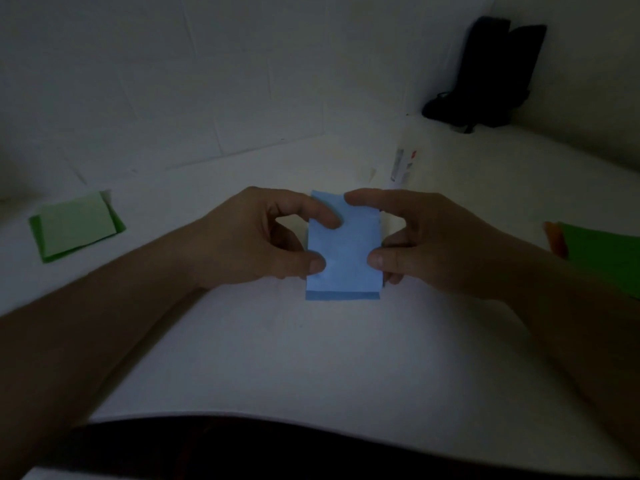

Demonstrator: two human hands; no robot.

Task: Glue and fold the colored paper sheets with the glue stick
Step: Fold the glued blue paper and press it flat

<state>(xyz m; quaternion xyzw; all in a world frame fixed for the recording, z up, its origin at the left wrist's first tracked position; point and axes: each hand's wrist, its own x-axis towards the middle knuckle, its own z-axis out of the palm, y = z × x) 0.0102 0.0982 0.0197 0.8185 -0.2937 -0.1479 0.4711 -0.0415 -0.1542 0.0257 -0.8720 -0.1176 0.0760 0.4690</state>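
Blue paper sheet [343, 251]: folded, located at frame centre on the white table [311, 358], a darker strip showing along its lower edge. Left hand [256, 237] pinches its left edge between thumb and forefinger; right hand [426, 237] pinches its right edge likewise. Glue stick [401, 164]: above the sheet, apart from it. Green folded paper [76, 225]: left of frame. Green sheets [602, 258]: right edge.
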